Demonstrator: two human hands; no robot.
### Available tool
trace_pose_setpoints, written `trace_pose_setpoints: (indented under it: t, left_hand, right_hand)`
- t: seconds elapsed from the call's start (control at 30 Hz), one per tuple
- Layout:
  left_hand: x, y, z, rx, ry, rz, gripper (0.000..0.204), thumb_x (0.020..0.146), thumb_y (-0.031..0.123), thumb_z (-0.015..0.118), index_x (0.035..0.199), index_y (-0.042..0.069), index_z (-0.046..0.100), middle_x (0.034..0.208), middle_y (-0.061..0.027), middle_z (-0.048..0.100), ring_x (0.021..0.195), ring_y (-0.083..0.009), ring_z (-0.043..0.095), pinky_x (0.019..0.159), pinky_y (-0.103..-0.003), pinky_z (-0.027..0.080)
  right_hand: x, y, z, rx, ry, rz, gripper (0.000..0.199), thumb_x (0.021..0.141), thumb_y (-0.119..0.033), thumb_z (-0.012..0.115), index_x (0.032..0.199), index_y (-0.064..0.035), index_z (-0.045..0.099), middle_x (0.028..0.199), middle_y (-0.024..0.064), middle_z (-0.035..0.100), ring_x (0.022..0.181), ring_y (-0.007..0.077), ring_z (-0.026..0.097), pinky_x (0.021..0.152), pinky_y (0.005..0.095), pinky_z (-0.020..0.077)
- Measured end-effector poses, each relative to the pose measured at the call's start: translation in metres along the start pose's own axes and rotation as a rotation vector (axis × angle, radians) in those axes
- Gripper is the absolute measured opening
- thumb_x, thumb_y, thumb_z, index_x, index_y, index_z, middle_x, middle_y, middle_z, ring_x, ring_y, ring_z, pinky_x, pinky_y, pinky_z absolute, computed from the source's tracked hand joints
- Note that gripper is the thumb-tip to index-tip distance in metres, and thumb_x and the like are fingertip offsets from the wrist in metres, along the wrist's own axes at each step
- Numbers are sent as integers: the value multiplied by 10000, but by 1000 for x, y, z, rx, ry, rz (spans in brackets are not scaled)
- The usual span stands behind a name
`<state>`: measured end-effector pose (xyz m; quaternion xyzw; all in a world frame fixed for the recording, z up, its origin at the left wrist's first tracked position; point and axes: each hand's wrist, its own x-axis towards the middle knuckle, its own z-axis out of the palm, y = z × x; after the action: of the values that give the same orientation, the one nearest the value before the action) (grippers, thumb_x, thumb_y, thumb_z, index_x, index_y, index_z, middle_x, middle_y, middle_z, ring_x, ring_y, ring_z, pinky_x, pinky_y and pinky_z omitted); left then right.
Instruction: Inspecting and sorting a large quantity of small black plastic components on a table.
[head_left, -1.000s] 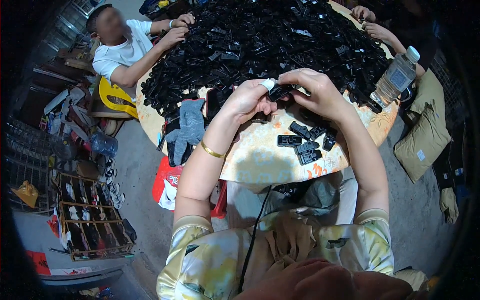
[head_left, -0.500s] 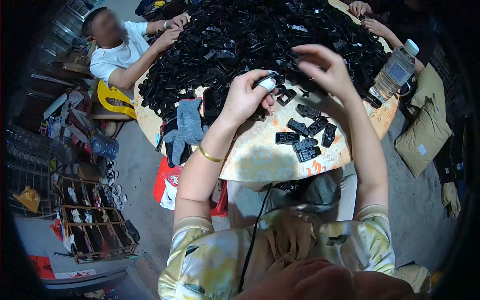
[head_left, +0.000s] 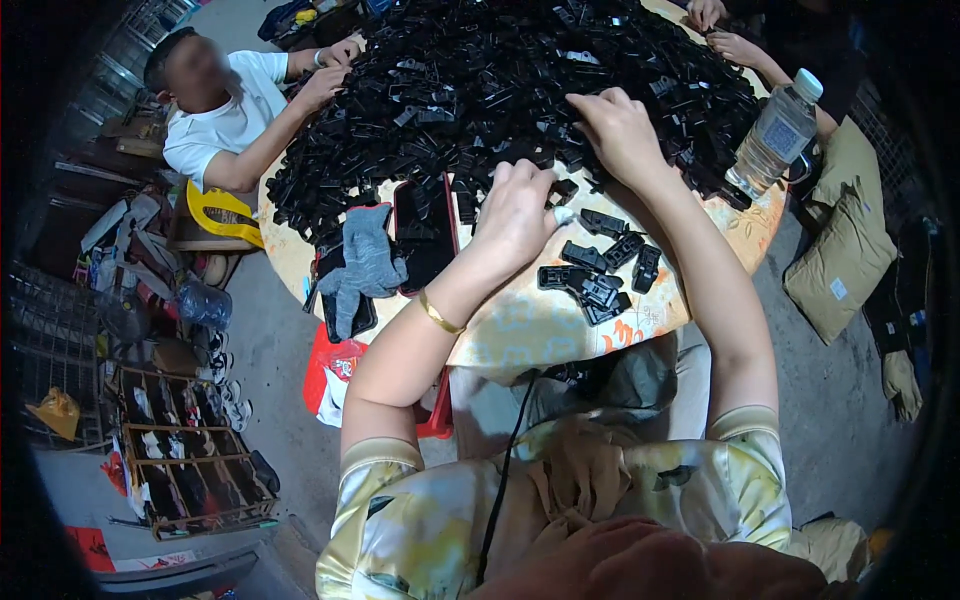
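A large heap of black plastic parts covers the far side of the round table. At its near edge is my left hand, back up, with fingers curled down; a white wrap covers its thumb tip. Whatever lies under those fingers is hidden. My right hand reaches into the heap, fingers bent and drawn together at the tips; I cannot make out what they grip. Between my forearms several black clip-like plastic pieces lie in a loose group on the patterned tabletop.
A grey glove and a dark phone-like slab lie left of my left hand. A clear water bottle stands at the right. One person works at the left, and another person's hands are at the far right.
My left hand has turned palm down and lowered to the heap's near edge; the small black part it pinched is out of sight. My right hand has moved left and down into the heap.
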<state>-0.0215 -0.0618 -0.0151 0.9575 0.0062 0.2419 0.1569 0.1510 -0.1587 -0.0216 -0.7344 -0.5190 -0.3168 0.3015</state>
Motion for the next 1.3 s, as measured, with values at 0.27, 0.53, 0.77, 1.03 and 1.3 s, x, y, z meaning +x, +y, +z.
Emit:
trace_pose_setpoints:
  t: [0.27, 0.53, 0.77, 1.03, 1.3]
  left_hand:
    - [9, -4, 12, 3, 80, -30, 270, 723, 116, 665, 950, -20, 611, 846, -149, 587, 824, -291, 541, 716, -369, 466]
    - [16, -35, -22, -1621, -44, -754, 218, 925, 122, 437, 1059, -15, 540, 808, -119, 616, 596, -121, 572, 507, -213, 488]
    - [12, -42, -26, -1639, -196, -828, 229, 947, 200, 444, 929, -10, 534, 734, -139, 587, 516, -130, 557, 445, -222, 470]
    - [13, -27, -29, -1219, -380, -465, 330, 926, 219, 506, 1114, -52, 511, 851, -137, 641, 705, -157, 650, 667, -233, 544]
    - [5, 4, -35, -580, -293, -95, 268, 845, 165, 589, 1039, -20, 583, 796, -70, 648, 685, -126, 617, 640, -267, 507]
  right_hand:
    - [3, 2, -2, 26, -59, 112, 250, 752, -144, 648, 990, -70, 666, 838, 116, 659, 814, 263, 605, 762, 378, 453]
    - [2, -24, -38, 686, -40, -64, 332, 712, 35, 613, 1037, -29, 639, 1009, 116, 644, 899, 217, 626, 781, 295, 501]
    - [4, -40, -44, 513, -96, -374, 346, 667, 31, 658, 1004, -45, 640, 998, 86, 643, 923, 265, 603, 781, 346, 501]
    - [-2, -45, -45, 390, -126, -287, 483, 675, -2, 673, 1141, -77, 574, 974, 76, 650, 913, 272, 602, 794, 365, 491]
    - [-1, 2, -39, 1007, -10, 371, 332, 849, -57, 593, 1179, -41, 559, 1088, 91, 630, 1022, 150, 581, 854, 275, 475]
